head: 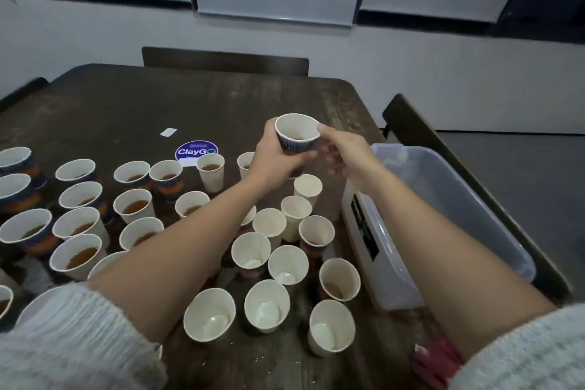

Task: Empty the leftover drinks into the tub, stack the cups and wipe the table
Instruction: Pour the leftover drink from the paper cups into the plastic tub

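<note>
- Left hand [274, 158] grips a blue patterned paper cup [297, 135], white inside, with brown dregs.
- Right hand [345, 153], fingers loosely spread, touches its rim.

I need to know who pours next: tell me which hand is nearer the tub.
Right. The right hand hangs just beside the tub's far left corner, fingers loose by the raised cup. The left hand grips that cup farther left, over the table.
</note>
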Action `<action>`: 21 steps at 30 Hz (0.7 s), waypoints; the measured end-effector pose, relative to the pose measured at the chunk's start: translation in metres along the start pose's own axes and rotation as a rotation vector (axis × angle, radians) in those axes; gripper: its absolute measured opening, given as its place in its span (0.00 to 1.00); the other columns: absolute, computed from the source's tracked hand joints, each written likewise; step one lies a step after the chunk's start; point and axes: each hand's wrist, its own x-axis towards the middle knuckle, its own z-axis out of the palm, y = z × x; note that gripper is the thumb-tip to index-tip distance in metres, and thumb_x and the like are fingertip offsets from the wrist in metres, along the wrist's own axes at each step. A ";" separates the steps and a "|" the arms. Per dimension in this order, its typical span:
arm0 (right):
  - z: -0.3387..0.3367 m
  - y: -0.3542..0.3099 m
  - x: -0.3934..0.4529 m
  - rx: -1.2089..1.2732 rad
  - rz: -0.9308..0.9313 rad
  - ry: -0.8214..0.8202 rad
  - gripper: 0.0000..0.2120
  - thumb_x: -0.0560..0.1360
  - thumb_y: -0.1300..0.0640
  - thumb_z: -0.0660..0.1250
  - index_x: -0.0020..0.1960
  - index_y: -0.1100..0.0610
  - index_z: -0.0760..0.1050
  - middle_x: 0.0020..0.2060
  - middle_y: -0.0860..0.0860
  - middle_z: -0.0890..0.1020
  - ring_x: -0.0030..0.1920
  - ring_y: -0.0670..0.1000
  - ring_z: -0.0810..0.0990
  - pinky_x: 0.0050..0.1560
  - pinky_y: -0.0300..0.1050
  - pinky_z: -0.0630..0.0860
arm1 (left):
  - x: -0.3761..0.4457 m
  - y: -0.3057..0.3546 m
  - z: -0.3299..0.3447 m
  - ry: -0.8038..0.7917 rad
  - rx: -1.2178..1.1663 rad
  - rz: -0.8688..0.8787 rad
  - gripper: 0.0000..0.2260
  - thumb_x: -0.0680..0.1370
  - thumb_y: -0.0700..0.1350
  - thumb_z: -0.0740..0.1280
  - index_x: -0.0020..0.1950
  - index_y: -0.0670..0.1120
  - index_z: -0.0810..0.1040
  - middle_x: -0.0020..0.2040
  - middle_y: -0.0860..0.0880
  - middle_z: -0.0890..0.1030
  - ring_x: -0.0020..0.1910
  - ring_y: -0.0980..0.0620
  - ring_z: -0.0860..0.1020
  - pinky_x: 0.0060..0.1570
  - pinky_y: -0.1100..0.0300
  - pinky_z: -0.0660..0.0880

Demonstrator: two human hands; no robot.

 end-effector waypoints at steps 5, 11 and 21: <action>-0.056 0.021 -0.019 0.074 0.233 -0.156 0.34 0.65 0.27 0.61 0.60 0.50 0.73 0.54 0.56 0.78 0.55 0.57 0.80 0.54 0.52 0.80 | -0.008 0.022 0.052 -0.084 -0.072 0.050 0.32 0.70 0.42 0.77 0.68 0.46 0.64 0.57 0.53 0.74 0.55 0.56 0.74 0.45 0.75 0.72; -0.108 0.041 -0.029 0.228 0.201 -0.158 0.35 0.67 0.31 0.64 0.67 0.51 0.69 0.61 0.61 0.77 0.60 0.61 0.79 0.62 0.56 0.76 | -0.014 0.029 0.107 -0.164 -0.110 0.078 0.34 0.69 0.42 0.77 0.69 0.47 0.63 0.58 0.54 0.74 0.60 0.55 0.74 0.51 0.73 0.72; -0.150 0.075 -0.021 0.299 0.144 0.041 0.27 0.76 0.39 0.64 0.70 0.50 0.66 0.60 0.58 0.75 0.58 0.58 0.78 0.61 0.53 0.77 | -0.012 0.031 0.163 -0.281 0.021 0.062 0.36 0.69 0.42 0.78 0.71 0.47 0.63 0.65 0.49 0.70 0.63 0.55 0.69 0.59 0.64 0.71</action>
